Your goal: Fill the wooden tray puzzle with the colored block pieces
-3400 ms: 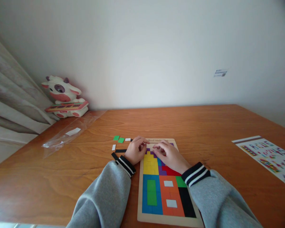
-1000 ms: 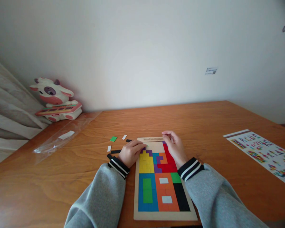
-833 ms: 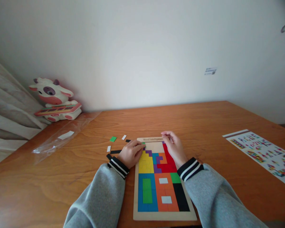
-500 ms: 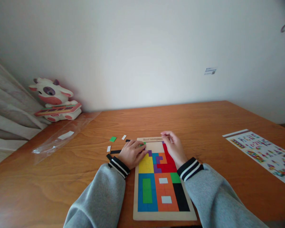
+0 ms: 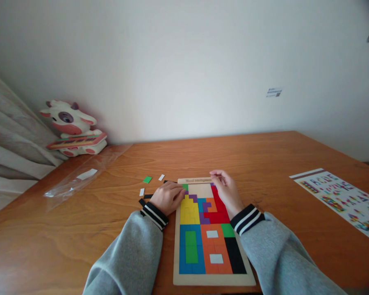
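A wooden puzzle board [image 5: 214, 280] lies lengthwise before me, filled with yellow, blue, orange, red, purple, green and black pieces; bare wood shows near its top. My left hand [image 5: 168, 197] rests at the board's upper left edge, fingers together beside a green piece [image 5: 185, 187]; what it holds, if anything, is hidden. Over the upper right corner, my right hand [image 5: 226, 191] has its thumb and forefinger pinched, and anything between them is too small to make out. A purple piece [image 5: 192, 198] sits above the yellow area [image 5: 189, 212].
Loose on the table left of the board are a green square [image 5: 147, 179], white pieces [image 5: 161, 177] and black pieces [image 5: 148, 196]. Farther left lie a clear plastic bag [image 5: 61, 190] and a cow toy [image 5: 76, 139]. A printed sheet [image 5: 341, 203] is at the right.
My left hand has drawn back slightly to the left, its fingers closer together, uncovering more of the green and purple pieces. My right hand stays nearly still. The view has shifted slightly.
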A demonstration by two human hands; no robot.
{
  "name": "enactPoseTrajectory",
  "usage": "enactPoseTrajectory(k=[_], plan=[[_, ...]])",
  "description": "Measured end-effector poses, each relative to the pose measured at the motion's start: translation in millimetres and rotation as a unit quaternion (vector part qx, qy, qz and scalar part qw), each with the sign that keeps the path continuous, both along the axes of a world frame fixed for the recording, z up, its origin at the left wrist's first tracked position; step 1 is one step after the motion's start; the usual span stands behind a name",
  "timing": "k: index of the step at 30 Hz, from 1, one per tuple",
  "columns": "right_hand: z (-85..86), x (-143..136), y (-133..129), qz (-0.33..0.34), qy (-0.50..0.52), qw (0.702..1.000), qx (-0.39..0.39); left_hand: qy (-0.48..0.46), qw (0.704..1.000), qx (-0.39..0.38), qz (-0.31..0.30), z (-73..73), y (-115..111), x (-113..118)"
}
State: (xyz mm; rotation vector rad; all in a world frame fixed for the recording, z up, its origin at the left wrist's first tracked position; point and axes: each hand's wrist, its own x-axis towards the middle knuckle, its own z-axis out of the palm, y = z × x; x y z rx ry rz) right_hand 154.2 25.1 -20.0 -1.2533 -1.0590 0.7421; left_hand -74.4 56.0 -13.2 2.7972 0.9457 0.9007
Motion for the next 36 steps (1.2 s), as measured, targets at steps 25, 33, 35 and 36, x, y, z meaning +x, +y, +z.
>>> enactPoseTrajectory(k=[25, 33, 35, 36], plan=[[-8.0, 7.2, 7.0, -0.035, 0.030, 0.999, 0.010, 0.046, 0.995, -0.039, 0.082, 11.8, 8.8, -128.0], [-4.1, 6.0, 5.1, -0.030, 0.035, 0.999, 0.000, 0.025, 0.994, -0.043, 0.096, 3.4, 7.7, -129.2], [-3.4, 5.7, 4.5, -0.030, 0.033, 0.999, 0.000, 0.023, 0.995, -0.053, 0.076, -0.8, 9.3, -124.0], [-3.1, 5.5, 4.2, -0.030, 0.031, 0.999, 0.000, 0.023, 0.996, -0.057, 0.067, -2.7, 9.9, -121.6]])
